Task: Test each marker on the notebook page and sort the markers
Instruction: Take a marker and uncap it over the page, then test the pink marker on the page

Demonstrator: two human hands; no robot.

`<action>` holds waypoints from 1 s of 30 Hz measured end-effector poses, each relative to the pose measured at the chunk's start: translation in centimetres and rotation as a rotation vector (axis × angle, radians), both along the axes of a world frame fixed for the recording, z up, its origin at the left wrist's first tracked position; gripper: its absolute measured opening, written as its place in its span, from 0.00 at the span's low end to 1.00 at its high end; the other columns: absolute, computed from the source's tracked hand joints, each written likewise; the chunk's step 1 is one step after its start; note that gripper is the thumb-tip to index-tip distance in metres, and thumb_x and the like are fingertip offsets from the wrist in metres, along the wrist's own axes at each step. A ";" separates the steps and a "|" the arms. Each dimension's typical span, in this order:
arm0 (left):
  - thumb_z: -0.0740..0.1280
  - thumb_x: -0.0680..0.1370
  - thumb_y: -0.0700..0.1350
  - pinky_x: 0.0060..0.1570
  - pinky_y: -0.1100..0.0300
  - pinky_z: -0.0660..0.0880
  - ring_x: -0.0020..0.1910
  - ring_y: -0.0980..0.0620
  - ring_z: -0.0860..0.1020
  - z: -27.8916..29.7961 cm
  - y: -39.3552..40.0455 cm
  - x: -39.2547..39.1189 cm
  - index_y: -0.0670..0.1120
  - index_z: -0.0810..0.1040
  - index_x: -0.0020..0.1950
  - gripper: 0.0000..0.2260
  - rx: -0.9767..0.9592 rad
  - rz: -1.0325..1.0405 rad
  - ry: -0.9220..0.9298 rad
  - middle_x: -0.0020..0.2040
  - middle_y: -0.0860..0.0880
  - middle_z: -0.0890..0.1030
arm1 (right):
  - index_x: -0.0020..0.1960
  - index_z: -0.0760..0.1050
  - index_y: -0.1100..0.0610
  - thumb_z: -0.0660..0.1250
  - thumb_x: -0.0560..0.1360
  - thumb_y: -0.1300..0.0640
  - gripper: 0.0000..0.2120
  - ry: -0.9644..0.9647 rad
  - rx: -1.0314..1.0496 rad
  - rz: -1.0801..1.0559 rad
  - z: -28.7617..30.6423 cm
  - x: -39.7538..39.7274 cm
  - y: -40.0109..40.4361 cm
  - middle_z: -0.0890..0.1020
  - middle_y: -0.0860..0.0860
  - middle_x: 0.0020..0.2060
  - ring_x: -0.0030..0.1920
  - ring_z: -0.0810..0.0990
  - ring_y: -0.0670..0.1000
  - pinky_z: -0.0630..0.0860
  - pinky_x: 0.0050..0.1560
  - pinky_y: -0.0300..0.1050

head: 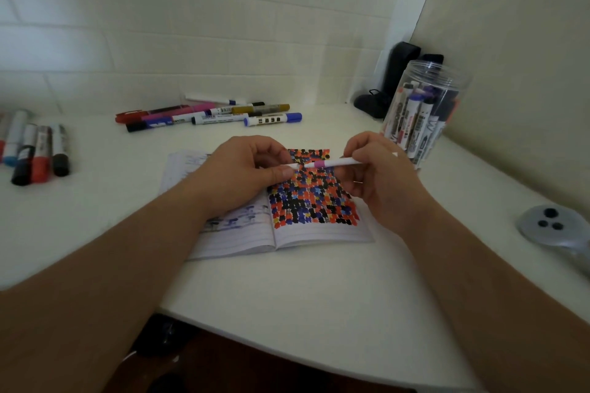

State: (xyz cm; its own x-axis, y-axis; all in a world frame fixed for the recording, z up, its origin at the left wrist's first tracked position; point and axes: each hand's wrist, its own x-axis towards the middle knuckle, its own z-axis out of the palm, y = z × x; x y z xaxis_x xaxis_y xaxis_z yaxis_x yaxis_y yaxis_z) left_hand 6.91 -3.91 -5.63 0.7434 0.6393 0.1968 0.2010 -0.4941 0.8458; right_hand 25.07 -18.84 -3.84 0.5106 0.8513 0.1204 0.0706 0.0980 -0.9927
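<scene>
An open notebook (319,233) lies on the white table, its right page packed with red, black, blue and orange marks. Above that page my right hand (380,175) pinches a thin white marker with a pink band (332,164), held level. My left hand (242,169) grips the white cap (293,166) at the marker's left end, right against the body. A row of sorted markers (210,113) lies at the back. A second group of thick markers (35,150) lies at the far left. A clear plastic jar (421,112) holding several markers stands at the right.
A grey controller with dark buttons (552,226) rests at the right edge of the table. Black objects (396,76) stand in the back corner behind the jar. Walls close in at the back and right. The table's front edge (287,351) curves below my arms.
</scene>
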 end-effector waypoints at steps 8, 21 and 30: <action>0.76 0.76 0.49 0.50 0.63 0.75 0.45 0.61 0.84 0.1 -0.1 0.1 0.55 0.84 0.50 0.05 0.023 -0.006 0.018 0.42 0.58 0.86 | 0.42 0.74 0.57 0.59 0.79 0.66 0.11 -0.050 -0.035 0.023 0.1 -0.3 -0.1 0.82 0.59 0.34 0.30 0.75 0.52 0.70 0.33 0.44; 0.77 0.75 0.48 0.46 0.66 0.75 0.42 0.60 0.83 0.0 -0.1 0.0 0.51 0.86 0.46 0.03 0.038 0.027 0.003 0.40 0.56 0.86 | 0.47 0.83 0.46 0.70 0.81 0.52 0.05 -0.641 -0.168 -0.062 -1.4 0.6 -0.1 0.82 0.44 0.36 0.39 0.78 0.42 0.77 0.44 0.39; 0.76 0.76 0.48 0.53 0.58 0.77 0.45 0.59 0.82 -0.2 0.0 -0.1 0.55 0.84 0.43 0.04 0.171 0.096 0.043 0.40 0.56 0.86 | 0.43 0.79 0.47 0.68 0.82 0.52 0.09 -0.652 -0.198 -0.074 -1.5 -0.8 1.0 0.78 0.46 0.34 0.36 0.73 0.45 0.72 0.39 0.42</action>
